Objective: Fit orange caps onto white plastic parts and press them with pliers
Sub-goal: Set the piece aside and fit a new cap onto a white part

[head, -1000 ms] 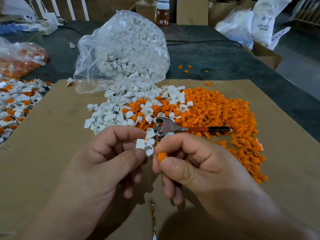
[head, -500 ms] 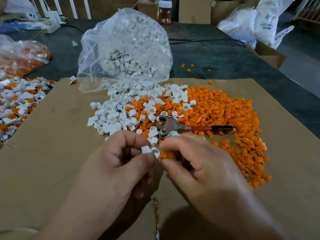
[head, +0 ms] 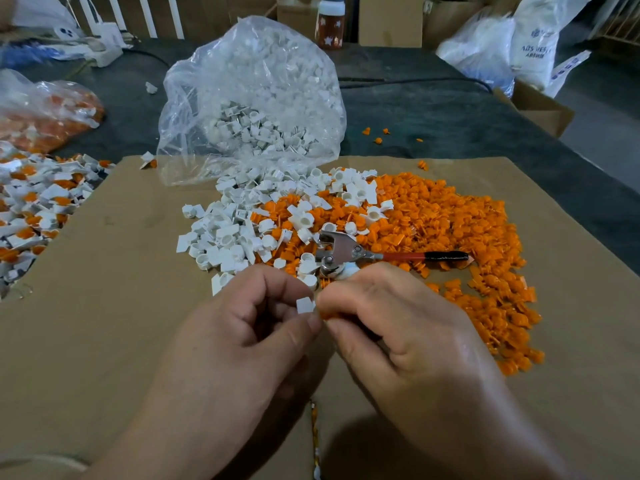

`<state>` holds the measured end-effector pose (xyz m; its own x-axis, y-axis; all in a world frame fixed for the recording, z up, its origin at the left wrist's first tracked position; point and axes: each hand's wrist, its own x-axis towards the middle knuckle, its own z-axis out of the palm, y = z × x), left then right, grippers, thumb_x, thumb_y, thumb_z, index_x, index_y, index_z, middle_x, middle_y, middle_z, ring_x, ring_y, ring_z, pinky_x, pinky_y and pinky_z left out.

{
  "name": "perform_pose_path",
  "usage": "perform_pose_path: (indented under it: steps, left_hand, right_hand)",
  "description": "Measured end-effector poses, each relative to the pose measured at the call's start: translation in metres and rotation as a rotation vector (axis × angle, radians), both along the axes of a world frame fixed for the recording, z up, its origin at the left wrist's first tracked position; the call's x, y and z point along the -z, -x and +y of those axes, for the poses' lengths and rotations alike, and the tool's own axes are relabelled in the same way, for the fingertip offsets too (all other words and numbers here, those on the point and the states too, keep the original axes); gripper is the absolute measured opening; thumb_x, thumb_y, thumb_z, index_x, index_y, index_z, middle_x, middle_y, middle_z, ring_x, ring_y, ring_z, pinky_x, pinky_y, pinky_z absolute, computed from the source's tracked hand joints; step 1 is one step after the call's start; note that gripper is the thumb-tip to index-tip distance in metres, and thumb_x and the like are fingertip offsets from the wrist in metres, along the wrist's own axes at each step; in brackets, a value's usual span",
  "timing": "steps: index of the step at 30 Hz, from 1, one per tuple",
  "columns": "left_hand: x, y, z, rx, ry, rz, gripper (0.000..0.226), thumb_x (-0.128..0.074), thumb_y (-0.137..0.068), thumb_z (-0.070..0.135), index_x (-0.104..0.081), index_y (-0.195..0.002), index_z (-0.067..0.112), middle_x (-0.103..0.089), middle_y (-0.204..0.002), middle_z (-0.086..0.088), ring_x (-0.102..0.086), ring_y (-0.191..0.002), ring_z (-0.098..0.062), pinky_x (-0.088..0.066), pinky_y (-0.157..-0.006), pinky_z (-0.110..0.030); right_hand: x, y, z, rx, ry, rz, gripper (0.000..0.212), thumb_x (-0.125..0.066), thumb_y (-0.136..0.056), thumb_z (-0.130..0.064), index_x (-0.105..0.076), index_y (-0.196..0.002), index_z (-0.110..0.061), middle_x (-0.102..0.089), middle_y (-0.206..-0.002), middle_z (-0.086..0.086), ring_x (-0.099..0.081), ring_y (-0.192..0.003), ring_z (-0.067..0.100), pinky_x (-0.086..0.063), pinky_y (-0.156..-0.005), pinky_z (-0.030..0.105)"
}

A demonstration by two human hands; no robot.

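Your left hand (head: 242,327) pinches a white part (head: 305,304) and your right hand (head: 398,327) pinches an orange cap (head: 325,315) against it, above the cardboard (head: 104,306) on the dark surface (head: 450,116). Pliers (head: 349,252) lie on the loose caps (head: 450,220) just beyond; behind them stands a clear bag (head: 252,98) of parts, then cartons (head: 389,19) and sacks (head: 533,39).

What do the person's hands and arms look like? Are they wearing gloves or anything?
No gloves. The left hand and the right hand are both bare, and no rings show on the fingers in view. The thumbnails are short and plain, with no polish. The wrists and the parts of the forearms in view carry no watch, band or sleeve.
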<state>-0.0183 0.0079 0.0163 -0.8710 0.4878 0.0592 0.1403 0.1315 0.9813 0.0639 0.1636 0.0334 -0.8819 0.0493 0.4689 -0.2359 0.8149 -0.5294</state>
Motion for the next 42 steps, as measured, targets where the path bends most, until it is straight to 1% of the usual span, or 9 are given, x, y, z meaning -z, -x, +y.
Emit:
perform_pose_path:
  steps: [6,12,16,24,27,29,31,35,42]
  left_hand:
    - [-0.001,0.002,-0.001,0.065,-0.049,-0.102,0.027,-0.089,-0.067,0.04,-0.072,-0.087,0.033,-0.064,-0.06,-0.006,-0.059,-0.042,-0.015,-0.044,-0.041,-0.023]
    - [0.002,0.003,0.0,0.057,-0.087,-0.151,0.019,-0.076,-0.068,0.031,-0.073,-0.087,0.03,-0.063,-0.061,-0.011,-0.059,-0.042,-0.018,-0.044,-0.041,-0.026]
    - [-0.002,0.003,-0.001,0.109,-0.086,-0.157,0.025,-0.079,-0.061,0.038,-0.073,-0.084,0.03,-0.063,-0.059,-0.007,-0.057,-0.04,-0.015,-0.043,-0.04,-0.023]
    - [-0.002,0.004,0.001,0.114,-0.175,-0.223,0.036,-0.081,-0.049,0.034,-0.073,-0.081,0.021,-0.056,-0.061,-0.005,-0.05,-0.046,-0.022,-0.042,-0.04,-0.025]
    - [-0.004,0.004,0.001,0.097,-0.189,-0.228,0.034,-0.079,-0.048,0.034,-0.072,-0.078,0.021,-0.057,-0.061,-0.007,-0.048,-0.041,-0.019,-0.04,-0.036,-0.023]
    - [-0.006,0.003,0.001,0.106,-0.217,-0.249,0.032,-0.08,-0.047,0.031,-0.071,-0.076,0.021,-0.058,-0.06,-0.005,-0.046,-0.038,-0.018,-0.039,-0.036,-0.021]
    - [-0.008,0.002,0.0,0.133,-0.218,-0.243,0.031,-0.08,-0.048,0.03,-0.072,-0.076,0.021,-0.061,-0.06,-0.005,-0.047,-0.039,-0.017,-0.04,-0.036,-0.021]
    - [-0.007,0.002,-0.001,0.176,-0.199,-0.175,0.026,-0.078,-0.055,0.033,-0.073,-0.079,0.027,-0.068,-0.066,-0.009,-0.055,-0.044,-0.013,-0.043,-0.039,-0.022]
    - [-0.005,-0.002,0.0,0.188,-0.2,-0.122,0.017,-0.075,-0.06,0.034,-0.072,-0.077,0.032,-0.069,-0.066,-0.001,-0.06,-0.047,-0.007,-0.045,-0.044,-0.016]
  right_hand:
    - [0.0,-0.001,0.0,0.025,-0.018,0.033,0.013,-0.062,-0.091,-0.024,-0.061,-0.103,-0.029,-0.056,-0.098,-0.015,-0.058,-0.089,0.005,-0.047,-0.067,0.022]
    - [-0.001,-0.002,0.0,0.033,-0.076,0.043,0.018,-0.057,-0.095,-0.025,-0.067,-0.109,-0.022,-0.059,-0.101,-0.008,-0.059,-0.087,0.006,-0.049,-0.066,0.024]
    - [0.0,-0.002,-0.002,0.038,-0.106,0.031,0.018,-0.057,-0.095,-0.023,-0.068,-0.109,-0.02,-0.059,-0.1,-0.007,-0.058,-0.083,0.007,-0.05,-0.063,0.026]
    - [0.001,0.0,-0.001,0.006,0.029,-0.078,0.018,-0.06,-0.09,-0.026,-0.064,-0.107,-0.034,-0.056,-0.107,-0.021,-0.057,-0.099,0.0,-0.048,-0.074,0.018]
    - [0.002,-0.002,0.0,-0.02,0.217,-0.14,0.023,-0.057,-0.086,-0.039,-0.062,-0.109,-0.04,-0.061,-0.108,-0.02,-0.062,-0.094,0.002,-0.051,-0.075,0.02]
    - [0.0,-0.002,0.002,-0.054,0.538,-0.237,0.029,-0.055,-0.083,-0.049,-0.06,-0.112,-0.047,-0.065,-0.105,-0.015,-0.068,-0.078,0.009,-0.057,-0.067,0.027]
    - [0.001,0.0,0.006,-0.086,0.78,-0.335,0.028,-0.062,-0.084,-0.047,-0.062,-0.111,-0.045,-0.071,-0.097,-0.007,-0.071,-0.068,0.018,-0.058,-0.059,0.032]
    - [0.004,0.004,0.012,-0.178,0.923,-0.453,0.017,-0.063,-0.089,-0.033,-0.069,-0.105,-0.03,-0.073,-0.083,0.008,-0.07,-0.064,0.025,-0.056,-0.059,0.038]
    - [0.003,0.007,0.011,-0.248,1.027,-0.498,0.009,-0.067,-0.087,-0.026,-0.07,-0.096,-0.026,-0.073,-0.076,0.007,-0.068,-0.06,0.023,-0.056,-0.055,0.035]
